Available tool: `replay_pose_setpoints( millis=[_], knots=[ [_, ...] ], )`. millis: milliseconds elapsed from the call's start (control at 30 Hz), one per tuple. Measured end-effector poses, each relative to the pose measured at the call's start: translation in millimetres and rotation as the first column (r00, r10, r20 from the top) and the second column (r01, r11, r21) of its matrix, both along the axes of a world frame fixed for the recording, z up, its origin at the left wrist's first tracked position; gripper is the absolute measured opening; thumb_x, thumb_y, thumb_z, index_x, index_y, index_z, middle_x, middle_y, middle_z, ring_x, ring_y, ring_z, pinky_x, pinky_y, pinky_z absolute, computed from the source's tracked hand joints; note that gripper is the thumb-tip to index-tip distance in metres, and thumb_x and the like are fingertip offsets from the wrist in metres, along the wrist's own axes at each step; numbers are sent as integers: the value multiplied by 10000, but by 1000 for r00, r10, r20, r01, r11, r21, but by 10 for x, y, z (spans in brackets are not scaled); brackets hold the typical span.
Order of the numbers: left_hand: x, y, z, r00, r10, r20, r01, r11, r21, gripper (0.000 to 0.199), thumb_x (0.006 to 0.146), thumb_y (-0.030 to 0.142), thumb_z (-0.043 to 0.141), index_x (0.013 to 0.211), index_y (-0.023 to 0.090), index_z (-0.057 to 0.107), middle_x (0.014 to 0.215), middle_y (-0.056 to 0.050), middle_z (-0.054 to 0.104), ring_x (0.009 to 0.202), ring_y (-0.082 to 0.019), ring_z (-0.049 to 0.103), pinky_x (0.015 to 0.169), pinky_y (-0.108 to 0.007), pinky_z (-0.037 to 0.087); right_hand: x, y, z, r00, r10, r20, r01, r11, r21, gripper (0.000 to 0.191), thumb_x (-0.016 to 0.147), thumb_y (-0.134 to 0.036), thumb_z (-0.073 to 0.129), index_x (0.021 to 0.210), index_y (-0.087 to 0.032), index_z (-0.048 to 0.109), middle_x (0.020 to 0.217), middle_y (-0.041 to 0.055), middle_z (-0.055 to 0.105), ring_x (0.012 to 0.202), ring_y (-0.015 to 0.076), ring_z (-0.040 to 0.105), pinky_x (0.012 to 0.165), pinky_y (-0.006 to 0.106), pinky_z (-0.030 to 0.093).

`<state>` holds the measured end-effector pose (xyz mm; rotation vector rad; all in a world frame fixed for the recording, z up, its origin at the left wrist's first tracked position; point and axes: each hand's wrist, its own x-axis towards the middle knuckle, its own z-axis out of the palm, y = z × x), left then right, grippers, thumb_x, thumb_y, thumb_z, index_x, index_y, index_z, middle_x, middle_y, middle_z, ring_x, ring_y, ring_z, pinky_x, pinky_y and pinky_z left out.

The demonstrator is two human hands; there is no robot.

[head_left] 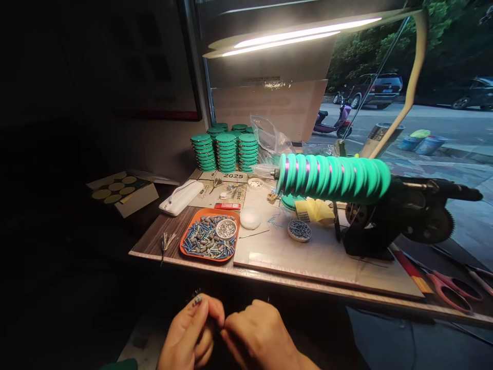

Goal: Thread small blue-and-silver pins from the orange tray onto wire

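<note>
Low in front of the table edge, my left hand (190, 331) is closed in a pinch, with a small silvery-grey piece (197, 299) at the thumb and forefinger. It is too small to name. My right hand (258, 329) is closed close beside it, knuckles up, the fingertips of both hands nearly meeting. Whatever the right fingers grip is hidden. Beyond the hands, an orange tray (185, 252) holds many small grey and blue cylindrical pieces and a round dish (226, 229) of tiny silvery parts.
A black winding machine (370, 239) carries a row of green discs (335, 177). Behind are stacks of green spools (227, 151). A dish of dark beads (299, 231), a white case (181, 198) and red-handled scissors (449, 290) lie on the table. A lamp (300, 36) hangs above.
</note>
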<state>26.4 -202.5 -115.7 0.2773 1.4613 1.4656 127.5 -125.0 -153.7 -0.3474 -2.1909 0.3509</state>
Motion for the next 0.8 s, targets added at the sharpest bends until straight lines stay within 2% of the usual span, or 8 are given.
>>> replay_pose_setpoints(
  millis=[133, 200, 267, 367, 500, 667, 733, 800],
  knots=[
    [-218, 0, 176, 990, 120, 77, -117, 992, -43, 511, 458, 565, 770, 522, 169, 452, 435, 121, 121, 407, -18, 44, 377, -172, 66, 17, -3, 12, 998, 51, -36, -47, 995, 89, 429, 906, -209, 230, 493, -151, 328, 357, -26, 359, 378, 67, 213, 457, 218, 143],
    [-459, 20, 315, 954, 278, -116, -281, 960, -7, 504, 395, 533, 789, 535, 172, 467, 452, 118, 129, 408, -23, 70, 376, -173, 85, 49, 5, 35, 997, 47, -55, -43, 996, 73, 417, 907, -205, 223, 512, -153, 347, 380, -28, 387, 391, 67, 250, 453, 211, 165],
    [-750, 66, 436, 805, 330, -493, -352, 935, 50, 392, 505, 496, 713, 678, 173, 574, 441, 95, 243, 396, -46, 188, 391, -179, 154, 70, 10, 56, 997, 45, -61, -46, 999, -12, 393, 912, -241, 244, 569, -159, 419, 446, -25, 458, 428, 57, 336, 461, 194, 219],
    [-1149, 198, 492, 422, -64, -905, -295, 934, -204, 235, 570, 373, 642, 708, 184, 642, 494, 19, 471, 466, -119, 376, 477, -240, 264, 65, 4, 64, 995, 76, -65, -85, 985, -148, 350, 913, -278, 292, 650, -165, 493, 531, -18, 520, 490, 39, 433, 477, 155, 283],
    [-1451, 421, 385, 307, -217, -927, -342, 884, -320, 187, 550, 389, 681, 603, 217, 630, 466, -25, 522, 470, -183, 410, 495, -285, 231, 58, -5, 34, 992, 115, -58, -125, 971, -204, 317, 893, -271, 343, 650, -162, 516, 543, -13, 529, 491, 33, 453, 472, 139, 308],
    [-1392, 431, 417, 293, -147, -945, -297, 925, -236, 174, 612, 316, 631, 545, 195, 525, 551, -19, 553, 488, -148, 441, 504, -263, 288, 142, 37, 71, 989, 148, -13, -141, 904, -403, 236, 860, -236, 415, 697, -159, 567, 606, -13, 570, 537, 26, 503, 515, 113, 355],
    [-1202, 324, 449, 396, -81, -915, -232, 955, -185, 223, 654, 393, 603, 619, 187, 524, 599, -8, 578, 442, -106, 388, 457, -234, 272, 162, 59, 130, 986, 164, -40, -161, 847, -507, 193, 845, -213, 445, 738, -151, 593, 643, -8, 593, 575, 24, 534, 549, 96, 383],
    [-936, 204, 416, 708, -44, -705, -54, 992, -117, 312, 618, 456, 651, 704, 176, 544, 577, 9, 581, 385, -71, 299, 394, -212, 189, 157, 75, 196, 984, 151, -94, -177, 782, -597, 174, 832, -196, 466, 758, -139, 613, 674, 1, 615, 615, 27, 562, 582, 85, 408]
  ],
)
